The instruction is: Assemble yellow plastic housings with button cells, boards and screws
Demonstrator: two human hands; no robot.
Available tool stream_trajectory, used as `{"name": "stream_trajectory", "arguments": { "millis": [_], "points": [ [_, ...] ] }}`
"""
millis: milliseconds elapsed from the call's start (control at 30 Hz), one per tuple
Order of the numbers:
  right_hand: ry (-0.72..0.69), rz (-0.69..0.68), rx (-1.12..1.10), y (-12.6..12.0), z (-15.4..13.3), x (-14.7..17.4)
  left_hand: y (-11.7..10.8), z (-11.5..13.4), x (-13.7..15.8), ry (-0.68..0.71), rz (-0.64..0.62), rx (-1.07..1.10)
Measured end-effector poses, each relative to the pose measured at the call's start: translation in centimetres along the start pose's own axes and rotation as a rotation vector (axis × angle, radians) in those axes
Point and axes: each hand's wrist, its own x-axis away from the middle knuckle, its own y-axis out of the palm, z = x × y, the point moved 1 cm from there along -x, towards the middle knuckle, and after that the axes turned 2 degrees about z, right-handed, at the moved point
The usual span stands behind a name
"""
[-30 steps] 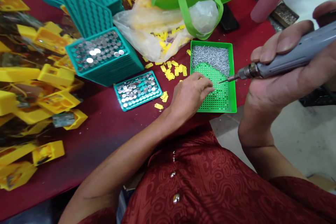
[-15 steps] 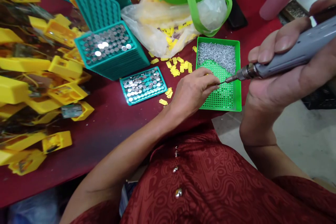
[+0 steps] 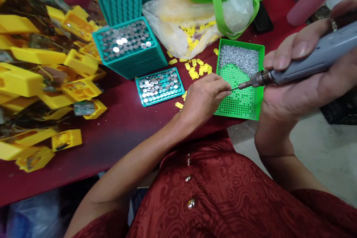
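The right hand (image 3: pixel 292 91) curls around a grey screwdriver (image 3: pixel 320 57) (likely rigid, moderately weighty; best held by its barrel (image 3: pixel 295 70)), its 1 thin bit (image 3: pixel 234 88) over the green tray (image 3: pixel 237 106); the left hand (image 3: pixel 205 96) pinches nearly closed, contents unclear.

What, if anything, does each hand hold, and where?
The right hand holds a screwdriver by its handle. Whether the left hand pinches anything cannot be told.

Deep red tabletop (image 3: pixel 122 134) (darkly smudged near its front edge), pale grey floor (image 3: pixel 315 141) at right
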Motion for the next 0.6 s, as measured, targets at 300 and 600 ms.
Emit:
{"name": "stream_trajectory", "arguments": {
  "millis": [300, 600],
  "points": [
    [0.023, -0.016, -0.031, 0.22, -0.05, 0.17, -0.22, 0.27, 0.07, 0.013, -0.015, 0.004],
    [0.047, 0.017, 0.006, 0.61, 0.13, 0.68, -0.26, 0.38, 0.28, -0.005, -0.026, 0.017]
  ]
}}
